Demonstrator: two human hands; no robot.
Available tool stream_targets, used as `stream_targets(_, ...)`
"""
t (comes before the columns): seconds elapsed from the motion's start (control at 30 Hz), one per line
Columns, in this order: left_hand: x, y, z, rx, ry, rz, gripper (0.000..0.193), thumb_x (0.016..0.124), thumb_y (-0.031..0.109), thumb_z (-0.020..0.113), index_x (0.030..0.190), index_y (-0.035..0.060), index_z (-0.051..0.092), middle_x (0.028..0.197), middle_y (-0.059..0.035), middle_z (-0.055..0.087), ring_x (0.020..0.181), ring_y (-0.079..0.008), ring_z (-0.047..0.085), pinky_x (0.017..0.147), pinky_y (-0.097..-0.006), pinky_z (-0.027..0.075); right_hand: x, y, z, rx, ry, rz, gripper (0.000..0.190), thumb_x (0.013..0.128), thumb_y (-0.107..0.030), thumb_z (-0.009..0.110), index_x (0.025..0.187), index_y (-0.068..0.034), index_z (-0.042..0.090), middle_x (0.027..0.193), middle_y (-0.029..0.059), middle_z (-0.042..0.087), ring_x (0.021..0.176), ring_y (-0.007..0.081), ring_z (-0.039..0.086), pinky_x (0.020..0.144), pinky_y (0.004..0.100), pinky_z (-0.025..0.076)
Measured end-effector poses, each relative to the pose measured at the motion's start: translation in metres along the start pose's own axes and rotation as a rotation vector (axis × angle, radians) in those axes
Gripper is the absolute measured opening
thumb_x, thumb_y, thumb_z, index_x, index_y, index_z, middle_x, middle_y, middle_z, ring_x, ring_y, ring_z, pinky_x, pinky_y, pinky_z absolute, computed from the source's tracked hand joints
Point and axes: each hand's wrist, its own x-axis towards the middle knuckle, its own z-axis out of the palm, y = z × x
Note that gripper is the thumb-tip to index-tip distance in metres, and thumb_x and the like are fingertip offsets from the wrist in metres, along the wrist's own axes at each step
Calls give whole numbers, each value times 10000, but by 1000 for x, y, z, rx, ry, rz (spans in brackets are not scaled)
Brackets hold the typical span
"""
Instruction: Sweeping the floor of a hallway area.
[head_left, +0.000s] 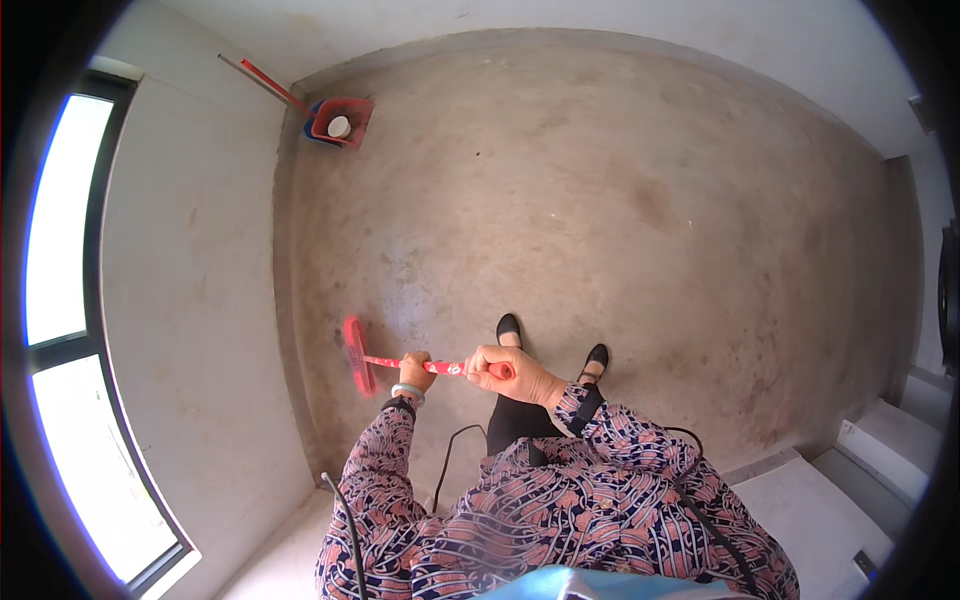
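A broom with a red and white patterned handle reaches out to my left, low over the floor. Its red, slightly blurred head is at the concrete floor, a short way out from the left wall. My right hand is wrapped around the handle near its rounded end. Further down the handle, my left hand grips it, with a pale bangle at that wrist. Whether the bristles touch the floor cannot be made out.
In the far left corner stands a red dustpan with a white cup-like container in it and a blue piece behind. A window is in the left wall. Steps rise at the lower right. Black cables hang near my body.
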Motion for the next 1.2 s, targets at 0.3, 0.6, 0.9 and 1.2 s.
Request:
stream_targets(0.3, 64, 130, 12, -194, 38, 246, 84, 701, 139, 595, 675, 60, 604, 755, -159, 608, 790, -364, 564, 709, -445, 461, -31, -103, 8, -228, 498, 85, 123, 856, -10, 541, 741, 3, 498, 834, 42, 582, 797, 106, 536, 742, 247, 436)
stream_targets(0.6, 75, 181, 2, -443, -159, 753, 202, 653, 195, 700, 669, 87, 531, 759, -73, 541, 855, -290, 515, 700, -414, 436, -18, -100, 148, -983, 382, -36, 207, 707, 52, 615, 704, -10, 418, 723, 134, 455, 751, 272, 498, 710, 346, 431)
stream_targets(0.9, 11, 198, -70, -536, 82, 506, 260, 655, 140, 718, 627, 37, 481, 676, -130, 514, 716, -325, 489, 666, -398, 390, -60, -187, 75, -512, 189, -108, 218, 657, 58, 661, 681, -38, 467, 726, 63, 553, 729, 238, 560, 703, 363, 455)
stream_targets(1.2, -30, 13, -3, -97, 199, 83, 262, 649, 179, 731, 586, 43, 516, 648, -142, 552, 699, -362, 514, 662, -440, 415, -17, -17, 30, -75, -149, 36, 159, 825, -4, 584, 757, -45, 447, 828, 38, 561, 876, 170, 540, 826, 315, 423)
